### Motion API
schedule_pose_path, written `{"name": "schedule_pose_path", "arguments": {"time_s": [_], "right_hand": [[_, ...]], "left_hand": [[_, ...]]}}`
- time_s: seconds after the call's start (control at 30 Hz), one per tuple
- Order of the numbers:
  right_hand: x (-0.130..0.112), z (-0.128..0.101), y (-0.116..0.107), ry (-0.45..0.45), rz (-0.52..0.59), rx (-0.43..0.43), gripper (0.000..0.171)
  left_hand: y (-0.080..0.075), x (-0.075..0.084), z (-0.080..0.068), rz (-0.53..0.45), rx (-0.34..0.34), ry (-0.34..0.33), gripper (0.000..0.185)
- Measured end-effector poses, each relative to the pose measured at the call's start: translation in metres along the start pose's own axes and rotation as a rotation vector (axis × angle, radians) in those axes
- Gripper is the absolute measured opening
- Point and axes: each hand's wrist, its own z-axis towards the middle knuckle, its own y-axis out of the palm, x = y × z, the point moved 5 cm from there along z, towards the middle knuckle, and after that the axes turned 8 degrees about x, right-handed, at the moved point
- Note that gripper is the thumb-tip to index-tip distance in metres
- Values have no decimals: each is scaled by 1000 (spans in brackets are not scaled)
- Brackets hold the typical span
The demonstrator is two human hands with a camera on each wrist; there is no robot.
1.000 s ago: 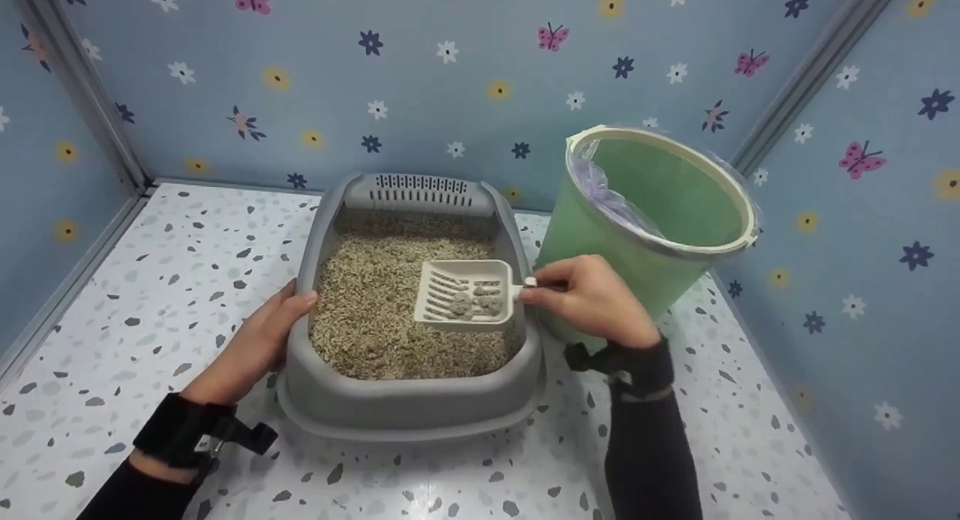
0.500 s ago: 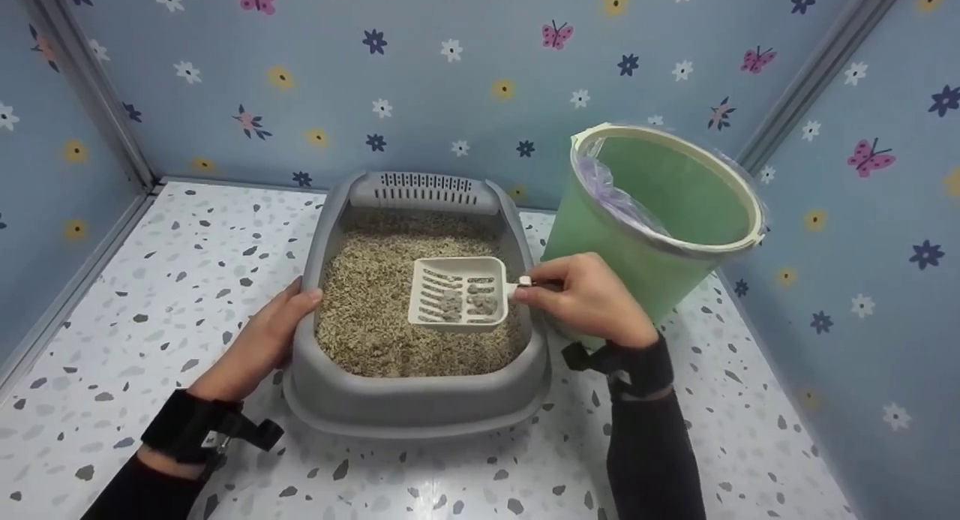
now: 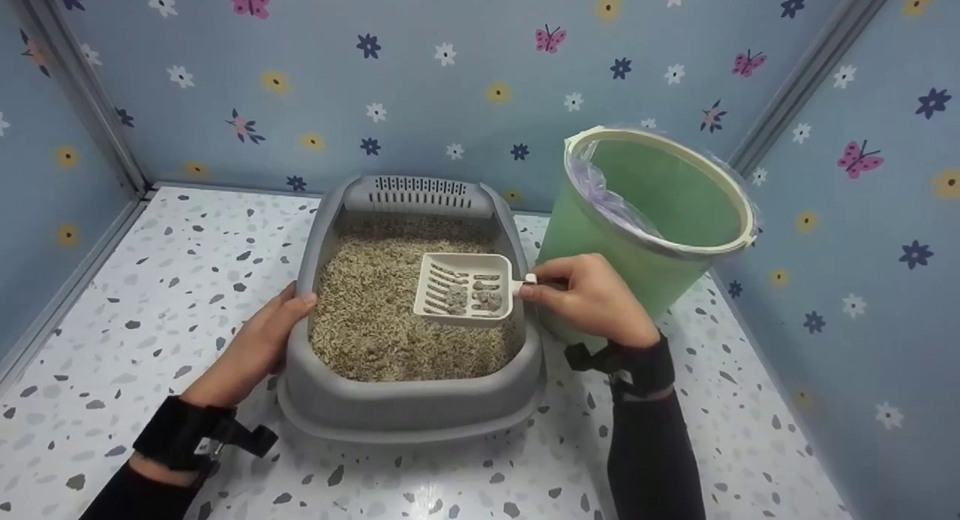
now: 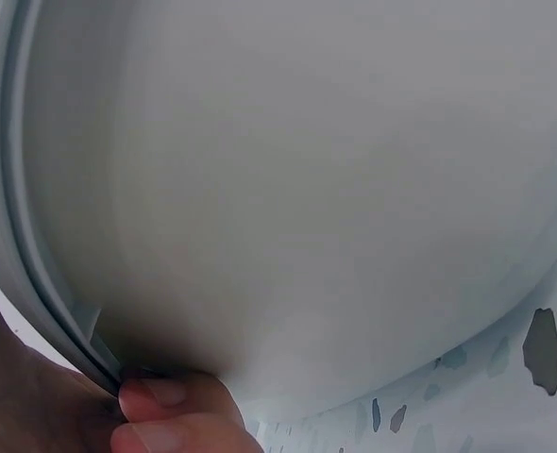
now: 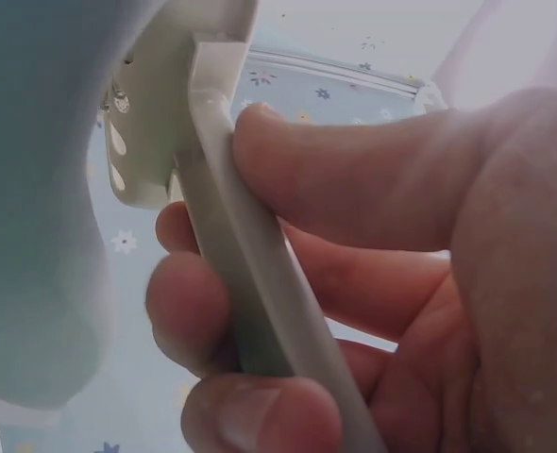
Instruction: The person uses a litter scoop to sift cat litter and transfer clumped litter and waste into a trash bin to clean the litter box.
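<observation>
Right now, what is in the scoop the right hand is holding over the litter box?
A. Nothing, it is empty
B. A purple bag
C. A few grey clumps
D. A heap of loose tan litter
C: in the head view the white slotted scoop, held by its handle in the right hand above the grey litter box, carries a few grey clumps on its slots.

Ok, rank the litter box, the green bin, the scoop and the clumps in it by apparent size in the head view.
1. litter box, largest.
2. green bin, somewhat smaller in the picture, partly hidden behind the right hand.
3. scoop.
4. clumps, smallest.
</observation>
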Motion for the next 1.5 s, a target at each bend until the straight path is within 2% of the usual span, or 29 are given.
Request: {"name": "schedule_pose_path", "arguments": {"time_s": [0.5, 0.77, 1.0, 1.2, 1.33, 1.5], "right_hand": [[-12, -1, -1, -48, 26, 53, 11], [-27, 1, -14, -51, -6, 63, 16], [-39, 2, -46, 37, -14, 87, 12], [-43, 3, -88, 104, -72, 184, 22], [-39, 6, -118, 171, -126, 246, 28], [-23, 9, -146, 256, -182, 284, 34]], "left_hand": [[-1, -1, -1, 13, 7, 3, 83], [-2, 0, -1, 32, 24, 3, 82], [-2, 0, 0, 29, 25, 22, 83], [1, -1, 0, 37, 17, 22, 83], [0, 0, -1, 51, 21, 35, 83], [-1, 1, -1, 67, 29, 48, 83]]}}
